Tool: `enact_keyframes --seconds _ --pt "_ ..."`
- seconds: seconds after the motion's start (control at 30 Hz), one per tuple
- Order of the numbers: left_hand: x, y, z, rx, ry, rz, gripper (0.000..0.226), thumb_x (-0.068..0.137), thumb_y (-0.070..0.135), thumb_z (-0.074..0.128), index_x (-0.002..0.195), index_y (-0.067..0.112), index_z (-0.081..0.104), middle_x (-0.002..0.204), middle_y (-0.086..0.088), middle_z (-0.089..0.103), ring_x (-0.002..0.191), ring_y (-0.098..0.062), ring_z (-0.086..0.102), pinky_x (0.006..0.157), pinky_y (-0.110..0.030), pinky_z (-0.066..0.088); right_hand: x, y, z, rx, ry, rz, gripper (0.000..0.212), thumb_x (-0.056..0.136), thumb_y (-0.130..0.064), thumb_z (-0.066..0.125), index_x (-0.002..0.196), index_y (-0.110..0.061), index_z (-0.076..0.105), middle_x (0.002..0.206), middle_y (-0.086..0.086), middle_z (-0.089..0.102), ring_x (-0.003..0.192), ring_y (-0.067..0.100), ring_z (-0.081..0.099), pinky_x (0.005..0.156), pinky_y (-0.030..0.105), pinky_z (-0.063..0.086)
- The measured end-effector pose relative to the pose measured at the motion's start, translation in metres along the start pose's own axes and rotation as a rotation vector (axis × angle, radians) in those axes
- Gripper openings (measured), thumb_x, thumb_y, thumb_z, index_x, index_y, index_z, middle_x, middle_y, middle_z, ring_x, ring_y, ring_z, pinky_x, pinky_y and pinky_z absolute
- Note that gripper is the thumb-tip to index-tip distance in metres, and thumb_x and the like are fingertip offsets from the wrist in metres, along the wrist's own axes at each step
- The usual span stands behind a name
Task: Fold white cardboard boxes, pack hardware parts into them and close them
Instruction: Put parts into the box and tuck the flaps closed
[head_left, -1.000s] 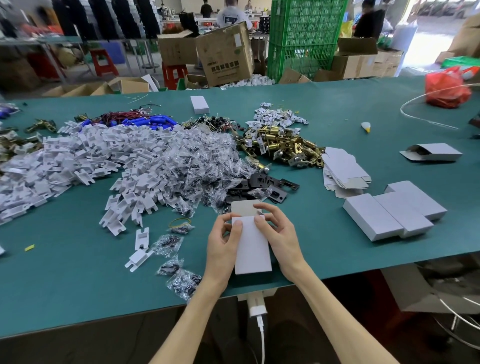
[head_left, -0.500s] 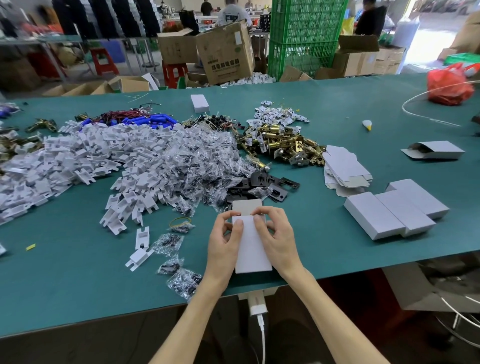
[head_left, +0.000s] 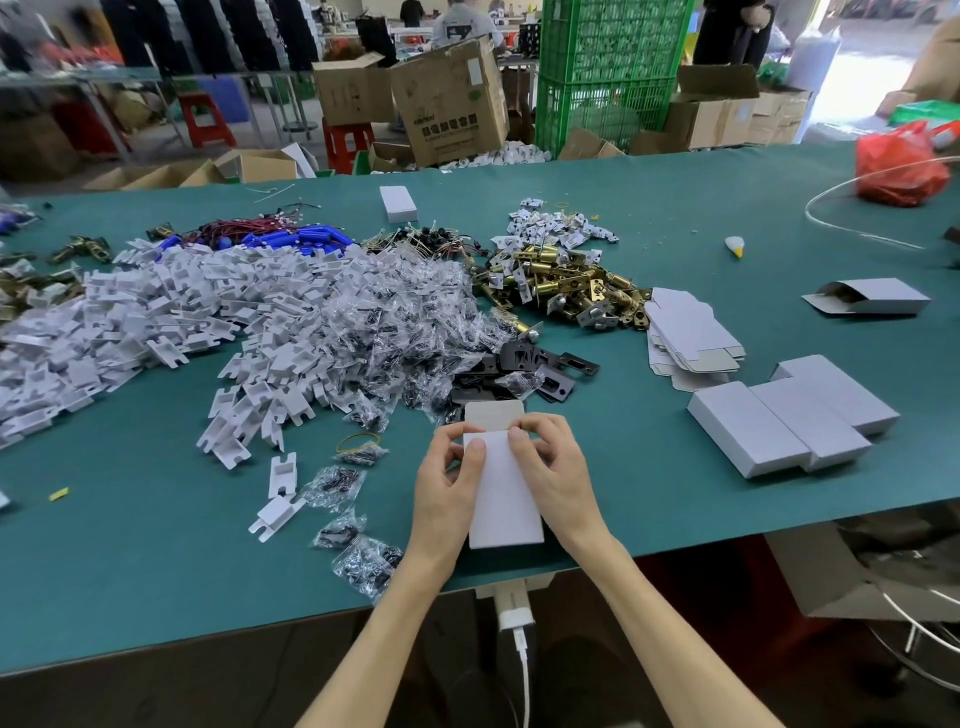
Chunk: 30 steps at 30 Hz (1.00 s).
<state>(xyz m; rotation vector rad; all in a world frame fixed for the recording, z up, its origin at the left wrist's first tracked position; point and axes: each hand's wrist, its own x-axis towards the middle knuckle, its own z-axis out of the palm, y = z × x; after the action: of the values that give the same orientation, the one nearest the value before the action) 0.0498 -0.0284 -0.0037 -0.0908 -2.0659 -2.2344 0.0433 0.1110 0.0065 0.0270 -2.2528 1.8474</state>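
One box (head_left: 506, 499) is held at the near edge of the worktop (head_left: 156, 571), long side pointing away. It's gripped from both sides: the left hand (head_left: 447, 488) is wrapped round its left edge and the right hand (head_left: 558, 475) round its right edge. Both thumbs are pressed on top near the far end. The fingers (head_left: 540, 428) are curled over that far end, so the box is pinched between them and the thumbs, though the tips are mostly hidden. The flap (head_left: 493, 415) at the far end is seen sticking out, not tucked in.

Just beyond the flap, black plates (head_left: 535, 364) are piled up against a big heap of bags (head_left: 374, 322) filled with small dark parts. A few loose bags are scattered left of the left hand, with a yellow band (head_left: 358, 442) among them. Further left, white clips (head_left: 156, 312) are heaped across the worktop. Brass latches (head_left: 561, 280) are dumped behind the plates.

Off to the right, blanks (head_left: 691, 332) are stacked flat. Nearer the edge, three closed boxes (head_left: 789, 421) are lined up side by side, touching. An open box (head_left: 872, 299) is laid on its side further back, and a red bag (head_left: 901, 166) is parked at the far right corner.
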Motion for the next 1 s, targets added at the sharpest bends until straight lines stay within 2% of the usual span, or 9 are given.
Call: enact_keyframes --seconds 0.13,0.23,0.33,0.47,0.6,0.73,0.8,0.93,1.0 --pt "0.0005 -0.0024 0.0001 -0.015 -0.01 -0.011 0.006 0.103 0.032 0.063 0.108 0.035 0.065 0.102 -0.013 0.069 0.077 -0.012 0.068 0.061 -0.029 0.057 -0.0008 0.0011 -0.0008 0.058 0.001 0.051 0.014 0.103 -0.026 0.058 0.096 -0.016 0.065 0.112 0.0 0.056 0.076 0.004 0.06 0.067 0.024 0.046" --pt "0.0012 -0.0021 0.0008 -0.003 -0.006 -0.019 0.01 0.097 0.041 0.063 0.105 0.035 0.065 0.096 0.001 0.071 0.077 -0.008 0.067 0.06 -0.026 0.056 -0.001 0.0005 -0.0028 0.083 0.002 0.047 0.02 0.103 -0.025 0.059 0.091 -0.011 0.066 0.112 0.002 0.058 0.08 0.011 0.06 0.07 0.031 0.048" --pt "0.0015 -0.0028 -0.0013 0.015 0.028 -0.004 0.01 0.097 0.044 0.063 0.098 0.034 0.064 0.085 0.011 0.07 0.071 -0.001 0.063 0.057 -0.022 0.052 -0.0009 -0.0002 -0.0029 0.068 -0.009 0.044 0.024 0.102 -0.026 0.062 0.087 -0.008 0.068 0.115 -0.002 0.059 0.085 0.012 0.062 0.073 0.032 0.048" --pt "0.0018 -0.0044 -0.0038 0.012 0.052 0.015 0.012 0.096 0.042 0.065 0.091 0.031 0.064 0.08 0.01 0.067 0.069 -0.004 0.059 0.057 -0.022 0.05 -0.0011 -0.0001 -0.0032 0.071 -0.006 0.036 0.019 0.099 -0.024 0.065 0.09 -0.009 0.072 0.117 -0.003 0.06 0.088 0.025 0.065 0.073 0.034 0.048" --pt "0.0017 -0.0054 -0.0043 -0.006 0.05 0.042 0.01 0.099 0.032 0.067 0.093 0.025 0.064 0.08 0.009 0.067 0.068 -0.004 0.058 0.056 -0.02 0.048 -0.0018 -0.0006 -0.0049 0.093 -0.004 0.043 0.013 0.098 -0.02 0.067 0.093 -0.01 0.074 0.118 -0.002 0.062 0.091 0.03 0.065 0.075 0.039 0.05" --pt "0.0021 -0.0051 -0.0042 -0.033 0.034 0.042 0.004 0.1 0.027 0.067 0.098 0.024 0.066 0.087 0.004 0.071 0.073 -0.008 0.063 0.058 -0.024 0.052 -0.0049 -0.0035 -0.0049 0.176 -0.036 0.025 0.008 0.099 -0.015 0.066 0.104 -0.019 0.07 0.11 -0.004 0.07 0.092 0.035 0.065 0.075 0.048 0.054" --pt "0.0023 -0.0048 -0.0039 -0.041 0.029 0.053 0.001 0.101 0.024 0.067 0.101 0.024 0.066 0.093 0.003 0.071 0.077 -0.01 0.065 0.061 -0.026 0.055 -0.005 -0.0032 -0.0048 0.191 -0.03 -0.005 0.013 0.098 -0.013 0.067 0.108 -0.022 0.065 0.11 -0.004 0.068 0.095 0.031 0.065 0.077 0.046 0.053" --pt "0.0022 -0.0021 -0.0024 -0.061 0.065 0.061 0.014 0.1 0.021 0.069 0.109 0.028 0.062 0.095 0.006 0.068 0.082 -0.012 0.066 0.066 -0.031 0.058 -0.0049 -0.0038 -0.0043 0.274 -0.016 0.021 0.036 0.095 -0.019 0.071 0.126 -0.029 0.055 0.113 0.006 0.066 0.085 0.024 0.068 0.072 0.041 0.056" --pt "0.0019 -0.001 -0.0014 -0.085 0.072 0.042 0.024 0.099 0.021 0.07 0.117 0.032 0.058 0.095 0.007 0.068 0.083 -0.015 0.069 0.067 -0.034 0.06 -0.0049 -0.0018 -0.0048 0.263 -0.028 0.017 0.035 0.096 -0.02 0.071 0.127 -0.029 0.057 0.112 0.002 0.068 0.083 0.023 0.07 0.069 0.04 0.056"
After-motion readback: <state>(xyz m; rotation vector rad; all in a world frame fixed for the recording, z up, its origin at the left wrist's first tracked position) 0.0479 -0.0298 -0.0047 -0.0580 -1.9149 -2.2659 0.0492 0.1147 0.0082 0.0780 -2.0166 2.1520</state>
